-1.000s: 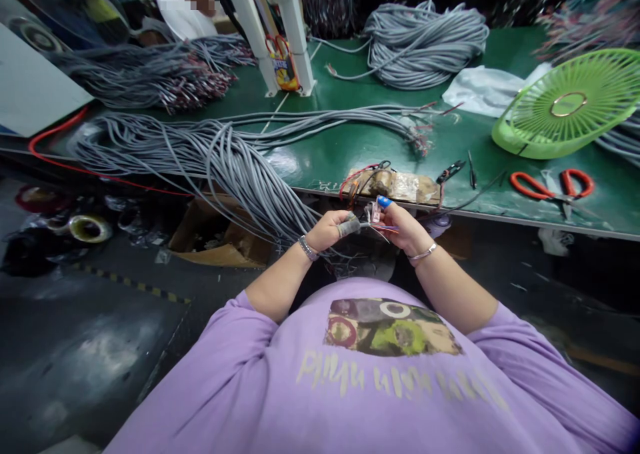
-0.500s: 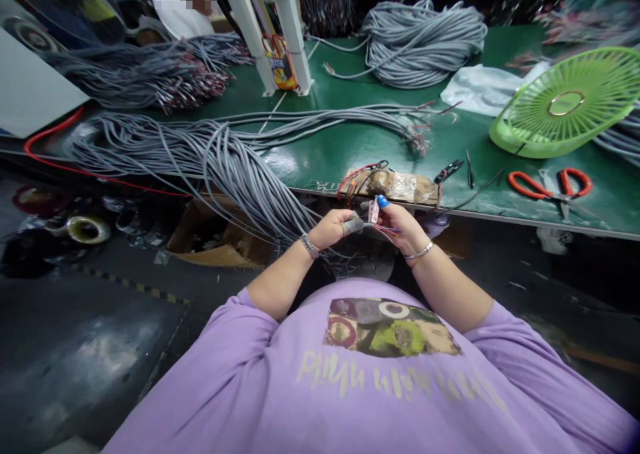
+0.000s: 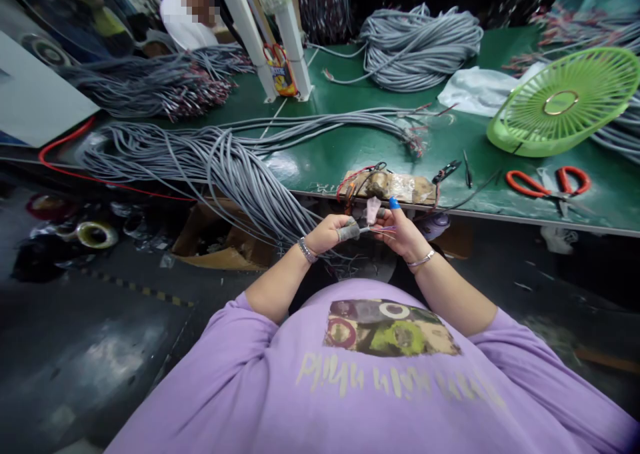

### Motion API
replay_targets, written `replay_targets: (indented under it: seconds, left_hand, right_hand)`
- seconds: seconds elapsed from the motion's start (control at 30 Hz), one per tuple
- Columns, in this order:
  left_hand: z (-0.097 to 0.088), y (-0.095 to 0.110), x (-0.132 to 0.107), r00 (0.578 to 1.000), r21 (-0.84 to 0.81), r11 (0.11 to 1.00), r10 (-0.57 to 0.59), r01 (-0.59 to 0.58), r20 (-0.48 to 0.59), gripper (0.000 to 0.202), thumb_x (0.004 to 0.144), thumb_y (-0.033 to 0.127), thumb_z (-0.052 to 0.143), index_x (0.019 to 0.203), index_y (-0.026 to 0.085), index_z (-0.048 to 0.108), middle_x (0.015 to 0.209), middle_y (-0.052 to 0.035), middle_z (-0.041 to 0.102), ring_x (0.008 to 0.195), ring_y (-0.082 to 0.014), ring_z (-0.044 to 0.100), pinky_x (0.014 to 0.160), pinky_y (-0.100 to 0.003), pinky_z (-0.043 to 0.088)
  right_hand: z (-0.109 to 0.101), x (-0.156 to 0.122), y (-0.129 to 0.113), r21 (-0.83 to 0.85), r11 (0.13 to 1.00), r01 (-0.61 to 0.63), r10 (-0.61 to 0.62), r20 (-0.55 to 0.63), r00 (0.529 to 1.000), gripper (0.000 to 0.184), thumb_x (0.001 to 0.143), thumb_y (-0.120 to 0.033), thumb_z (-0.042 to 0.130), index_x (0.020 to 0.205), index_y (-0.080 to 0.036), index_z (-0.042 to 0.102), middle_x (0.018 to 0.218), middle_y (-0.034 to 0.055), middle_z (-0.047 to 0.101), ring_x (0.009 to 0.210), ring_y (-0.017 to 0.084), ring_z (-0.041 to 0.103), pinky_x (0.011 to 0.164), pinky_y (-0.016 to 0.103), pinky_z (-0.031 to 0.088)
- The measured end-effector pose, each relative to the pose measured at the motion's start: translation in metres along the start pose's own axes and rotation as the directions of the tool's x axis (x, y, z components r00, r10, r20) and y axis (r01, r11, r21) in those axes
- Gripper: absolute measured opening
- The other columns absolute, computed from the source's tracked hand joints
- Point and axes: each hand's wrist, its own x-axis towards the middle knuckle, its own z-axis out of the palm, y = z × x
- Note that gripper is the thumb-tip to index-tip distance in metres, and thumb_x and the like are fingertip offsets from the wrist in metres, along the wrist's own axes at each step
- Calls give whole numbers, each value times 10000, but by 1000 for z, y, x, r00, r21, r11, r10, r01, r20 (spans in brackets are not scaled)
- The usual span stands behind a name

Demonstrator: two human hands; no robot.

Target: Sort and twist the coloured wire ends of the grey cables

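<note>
My left hand, with grey tape round its fingertips, pinches a grey cable near its stripped end. Thin coloured wires fan out of that end towards my right hand and lie across its fingers. The right thumb wears a blue cover and stands up, apart from the fingers. A pale pink piece shows at the right fingertips; I cannot tell whether it is a finger covering or something held. Just beyond my hands, a taped brown block with wires sits at the bench edge.
Grey cable bundles hang over the green bench at left; a coil lies behind. To the right are small black cutters, red-handled scissors and a green fan. A cardboard box stands below. Other people are across the bench.
My right thumb has lifted away from the fingers, and the right hand has shifted slightly right and down. More of the coloured wires shows. My left hand keeps its pinch on the cable.
</note>
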Motion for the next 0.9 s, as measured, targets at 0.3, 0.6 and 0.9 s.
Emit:
replay_targets:
  seconds: [0.3, 0.6, 0.9]
  left_hand:
    - [-2, 8, -47, 987, 67, 998, 2, -13, 163, 470, 828, 564, 638, 710, 108, 631, 627, -25, 580, 571, -103, 501, 558, -223, 420]
    - [3, 1, -47, 995, 332, 940, 59, -84, 86, 410, 864, 499, 586, 711, 119, 599, 626, 17, 536, 590, -84, 457, 583, -198, 379]
    - [-3, 8, -49, 985, 139, 988, 47, -71, 168, 456, 832, 541, 632, 685, 111, 599, 610, 0, 542, 572, -90, 459, 560, -210, 385]
  right_hand:
    - [-15, -10, 5, -25, 997, -70, 71, 23, 997, 546, 804, -717, 573, 818, -176, 642, 669, 22, 655, 474, 82, 493, 439, 196, 381]
    - [5, -46, 1, -586, 803, 103, 146, 361, 921, 469, 626, -530, 831, 836, -126, 718, 793, 44, 704, 677, 123, 587, 647, 253, 476]
    - [-1, -29, 16, -420, 887, 191, -287, -178, 941, 398, 623, -495, 818, 697, -169, 603, 571, -35, 560, 514, 72, 463, 499, 210, 392]
